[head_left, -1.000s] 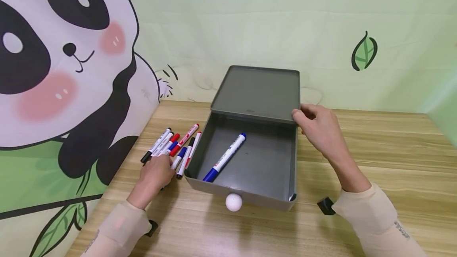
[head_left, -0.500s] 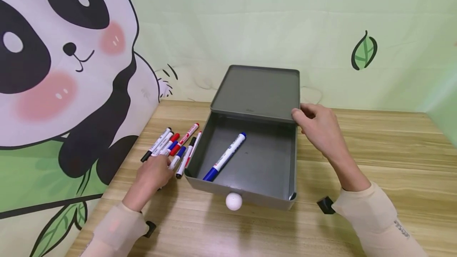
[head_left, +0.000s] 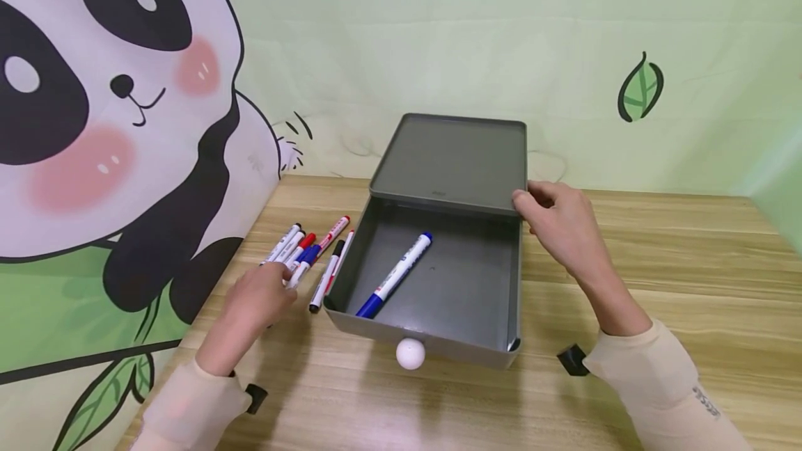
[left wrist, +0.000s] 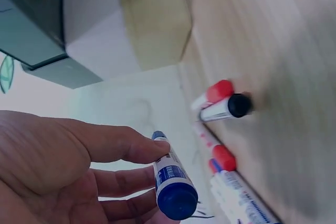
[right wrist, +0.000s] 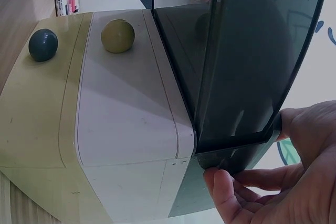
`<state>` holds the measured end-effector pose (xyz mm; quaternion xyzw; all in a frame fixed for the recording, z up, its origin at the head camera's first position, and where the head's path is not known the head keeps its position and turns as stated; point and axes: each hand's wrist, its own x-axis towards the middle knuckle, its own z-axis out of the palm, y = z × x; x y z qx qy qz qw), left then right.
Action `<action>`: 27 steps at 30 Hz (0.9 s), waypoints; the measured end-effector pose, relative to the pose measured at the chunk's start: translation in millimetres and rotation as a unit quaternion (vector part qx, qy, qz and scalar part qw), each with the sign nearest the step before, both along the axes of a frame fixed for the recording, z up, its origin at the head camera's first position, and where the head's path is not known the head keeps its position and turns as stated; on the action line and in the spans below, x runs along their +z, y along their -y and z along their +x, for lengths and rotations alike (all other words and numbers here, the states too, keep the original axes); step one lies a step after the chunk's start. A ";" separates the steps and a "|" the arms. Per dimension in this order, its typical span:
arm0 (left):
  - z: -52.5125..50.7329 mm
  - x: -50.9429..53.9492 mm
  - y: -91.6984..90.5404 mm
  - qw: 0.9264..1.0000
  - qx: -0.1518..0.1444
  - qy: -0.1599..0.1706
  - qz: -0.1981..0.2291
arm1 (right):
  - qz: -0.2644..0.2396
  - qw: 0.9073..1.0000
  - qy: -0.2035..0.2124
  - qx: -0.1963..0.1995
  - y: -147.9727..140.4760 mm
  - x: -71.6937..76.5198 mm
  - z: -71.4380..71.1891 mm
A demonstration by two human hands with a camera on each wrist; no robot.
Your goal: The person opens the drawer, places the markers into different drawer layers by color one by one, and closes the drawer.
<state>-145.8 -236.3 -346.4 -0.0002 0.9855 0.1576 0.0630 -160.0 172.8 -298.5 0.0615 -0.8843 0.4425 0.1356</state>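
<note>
My left hand pinches a blue-capped whiteboard marker between thumb and fingers, a little above the pile of markers left of the drawer. In the left wrist view, the marker's blue end points toward the camera. My right hand grips the right edge of the grey top of a small desktop drawer unit, thumb on top and fingers around the side. Its grey top drawer is pulled out toward me, with a blue whiteboard marker lying slantwise inside. A white round knob sits on the drawer front.
Several red, black and blue markers lie on the wooden table beside the drawer's left wall. Below the grey drawer, the right wrist view shows a white drawer and a yellowish drawer. A panda-print backdrop stands behind.
My left hand has drawn back left and slightly toward me, carrying the blue marker away from the black-capped one beside the drawer. The right hand and drawer have stayed put.
</note>
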 end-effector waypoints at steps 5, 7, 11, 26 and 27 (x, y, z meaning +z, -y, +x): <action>5.1 14.8 -1.2 1.000 -0.007 -0.002 0.002 | 0.000 1.000 0.000 0.001 0.6 0.1 -0.2; 7.6 21.6 -1.6 1.000 -0.009 -0.008 0.001 | -0.001 1.000 0.000 0.002 0.7 -0.1 -0.3; 14.0 35.6 -2.3 1.000 -0.005 -0.012 0.009 | 0.000 1.000 -0.001 0.001 0.5 -0.9 0.2; 44.3 93.6 -18.9 0.992 -0.028 -0.111 0.044 | 0.001 1.000 -0.010 -0.001 0.2 -1.9 -0.5; 46.2 96.7 -21.0 0.991 -0.032 -0.120 0.047 | 0.000 1.000 -0.010 -0.001 0.2 -2.0 -0.5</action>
